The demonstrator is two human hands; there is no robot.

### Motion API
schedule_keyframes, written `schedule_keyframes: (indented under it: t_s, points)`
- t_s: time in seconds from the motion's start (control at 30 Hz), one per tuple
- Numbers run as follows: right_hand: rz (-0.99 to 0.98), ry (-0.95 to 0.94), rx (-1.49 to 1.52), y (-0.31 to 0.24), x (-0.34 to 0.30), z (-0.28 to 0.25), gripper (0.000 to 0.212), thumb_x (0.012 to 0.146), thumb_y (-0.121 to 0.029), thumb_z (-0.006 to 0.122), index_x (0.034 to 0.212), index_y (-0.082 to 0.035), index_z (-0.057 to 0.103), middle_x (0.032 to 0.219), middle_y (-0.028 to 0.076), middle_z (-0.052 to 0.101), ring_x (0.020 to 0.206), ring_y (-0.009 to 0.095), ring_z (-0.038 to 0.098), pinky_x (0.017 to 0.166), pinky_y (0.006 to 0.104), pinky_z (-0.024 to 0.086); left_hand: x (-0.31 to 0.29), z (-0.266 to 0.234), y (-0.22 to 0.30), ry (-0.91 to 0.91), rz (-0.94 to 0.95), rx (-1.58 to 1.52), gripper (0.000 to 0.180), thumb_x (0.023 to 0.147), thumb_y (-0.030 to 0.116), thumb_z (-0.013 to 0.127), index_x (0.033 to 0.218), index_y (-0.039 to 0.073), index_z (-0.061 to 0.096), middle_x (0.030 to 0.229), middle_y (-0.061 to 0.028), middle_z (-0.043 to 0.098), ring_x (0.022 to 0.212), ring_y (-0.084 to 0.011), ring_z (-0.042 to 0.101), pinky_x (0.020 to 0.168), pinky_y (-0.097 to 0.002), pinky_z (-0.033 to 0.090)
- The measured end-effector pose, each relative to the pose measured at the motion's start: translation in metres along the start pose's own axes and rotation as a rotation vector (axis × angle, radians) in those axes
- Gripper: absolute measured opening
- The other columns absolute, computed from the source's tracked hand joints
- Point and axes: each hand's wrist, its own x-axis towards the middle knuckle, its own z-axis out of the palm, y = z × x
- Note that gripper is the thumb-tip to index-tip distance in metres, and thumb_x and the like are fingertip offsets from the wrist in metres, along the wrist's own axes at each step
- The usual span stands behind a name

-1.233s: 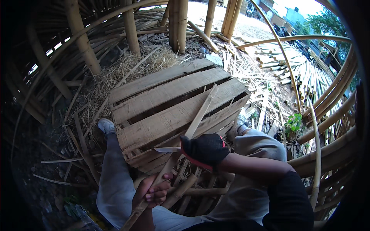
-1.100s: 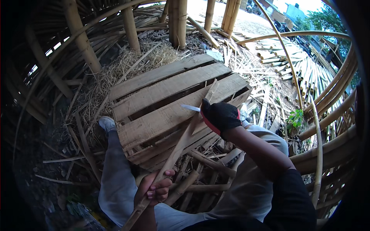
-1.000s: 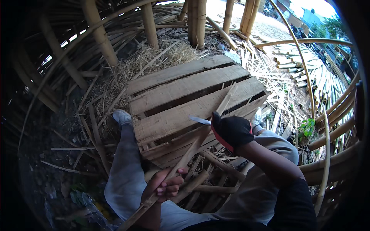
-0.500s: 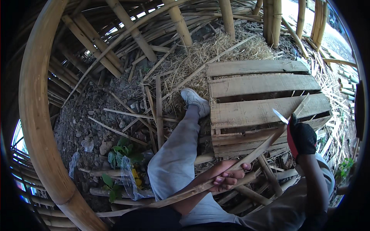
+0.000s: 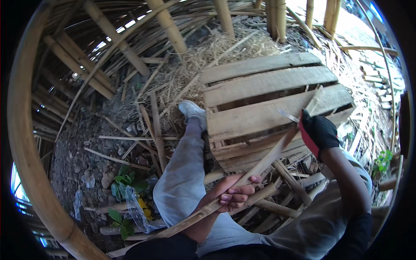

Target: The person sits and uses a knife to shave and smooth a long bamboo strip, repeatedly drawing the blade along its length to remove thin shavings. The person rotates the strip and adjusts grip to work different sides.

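Note:
My left hand [image 5: 234, 193], bare, grips a long split bamboo strip [image 5: 264, 161] that slants from lower left up to the right over a wooden pallet [image 5: 260, 93]. My right hand [image 5: 319, 131] wears a black glove with a red cuff and holds a knife [image 5: 287, 115], its blade pointing left and lying against the upper part of the strip. Both of my legs in grey trousers [image 5: 184, 177] stretch forward, the left foot in a pale shoe [image 5: 193, 110] beside the pallet's near corner.
Thick bamboo poles [image 5: 169, 26] lean at the back and a big curved one [image 5: 26, 143] runs down the left. Straw, bamboo offcuts and splinters [image 5: 151, 130] litter the dirt. Green weeds and plastic scraps [image 5: 128, 195] lie at lower left. More split strips [image 5: 368, 78] pile at right.
The view has swung left and down. My right hand slid the knife from low on the strip up toward its far end; my left hand kept its grip throughout.

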Motion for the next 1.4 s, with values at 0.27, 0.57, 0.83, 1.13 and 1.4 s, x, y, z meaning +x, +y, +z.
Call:
schedule_keyframes:
  t_s: [0.27, 0.57, 0.83, 1.13, 1.4]
  points:
    - [0.117, 0.002, 0.072, 0.046, 0.002, -0.012, 0.064, 0.101, -0.050, 0.030, 0.087, -0.003, 0.071, 0.084, 0.026, 0.068, 0.083, 0.042, 0.068, 0.082, 0.0490, 0.053, 0.017, -0.009, 0.006, -0.077, -0.119, -0.113, 0.018, 0.108, 0.021, 0.027, 0.107, 0.007, 0.038, 0.053, -0.0014, 0.043, 0.032, -0.0087, 0.046, 0.025, -0.0185, 0.032]
    - [-0.045, -0.232, 0.066, 0.010, -0.022, -0.031, 0.052, 0.100, -0.045, 0.034, 0.095, -0.006, 0.069, 0.091, 0.021, 0.071, 0.086, 0.038, 0.070, 0.081, 0.0474, 0.056, 0.016, -0.009, 0.006, -0.123, -0.066, -0.127, 0.018, 0.106, 0.019, 0.026, 0.107, 0.005, 0.038, 0.054, -0.0032, 0.045, 0.033, -0.0089, 0.048, 0.026, -0.0196, 0.034]
    - [-0.016, -0.180, -0.033, 0.006, -0.032, -0.035, 0.049, 0.101, -0.042, 0.035, 0.107, -0.008, 0.069, 0.097, 0.020, 0.072, 0.090, 0.034, 0.072, 0.083, 0.0449, 0.056, 0.012, -0.011, 0.004, -0.117, -0.060, -0.097, 0.017, 0.104, 0.017, 0.026, 0.106, 0.005, 0.038, 0.054, -0.0031, 0.046, 0.033, -0.0082, 0.048, 0.027, -0.0193, 0.036]
    - [-0.132, -0.015, 0.062, 0.000, -0.051, -0.009, 0.049, 0.099, -0.042, 0.036, 0.099, -0.008, 0.071, 0.086, 0.017, 0.073, 0.082, 0.035, 0.072, 0.081, 0.0493, 0.056, 0.011, -0.013, 0.002, -0.130, -0.046, -0.103, 0.017, 0.103, 0.019, 0.031, 0.106, 0.004, 0.037, 0.055, -0.0031, 0.047, 0.035, -0.0095, 0.051, 0.028, -0.0198, 0.039]
    - [0.070, -0.057, -0.026, 0.046, -0.003, -0.053, 0.075, 0.093, -0.072, 0.039, 0.082, -0.007, 0.075, 0.076, 0.019, 0.069, 0.074, 0.037, 0.069, 0.069, 0.0440, 0.054, 0.011, -0.008, 0.002, -0.059, -0.016, -0.056, 0.017, 0.105, 0.018, 0.028, 0.106, 0.005, 0.038, 0.053, -0.0036, 0.043, 0.032, -0.0091, 0.045, 0.026, -0.0191, 0.031]
